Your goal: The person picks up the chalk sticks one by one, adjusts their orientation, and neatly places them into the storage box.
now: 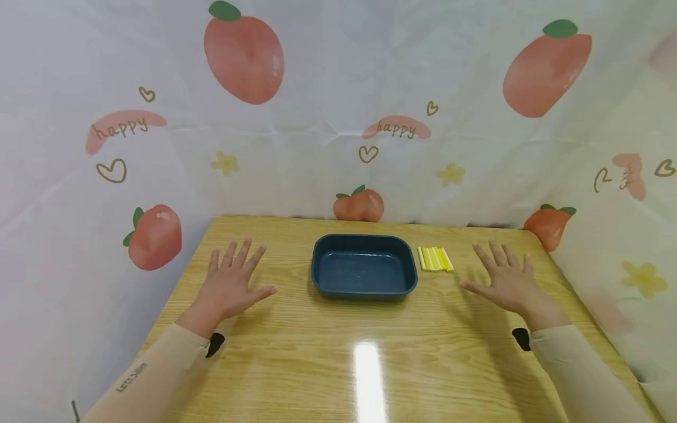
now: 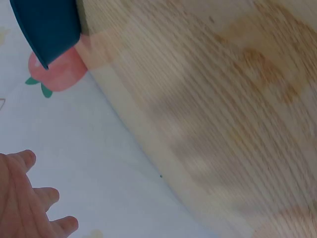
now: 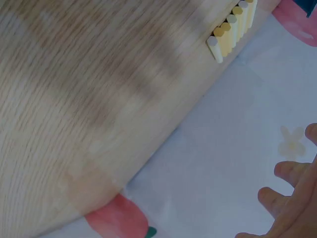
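A dark blue rectangular tub [image 1: 365,296] stands upright on the wooden table, and nothing shows inside it. Just right of it lies a row of short yellow and white sticks [image 1: 436,259], side by side; their ends look six-sided in the right wrist view. My left hand [image 1: 228,289] hovers over the table left of the tub, fingers spread and holding nothing. On the other side, my right hand [image 1: 506,283] is held out to the right of the sticks [image 3: 233,27], also spread and touching none of them.
The wooden table [image 1: 296,358] runs back to a white cloth [image 1: 317,158] printed with fruit, hearts and flowers, which also hangs along both sides. A bright light reflection crosses the front of the tabletop. Dark bands [image 1: 521,339] sit at both wrists.
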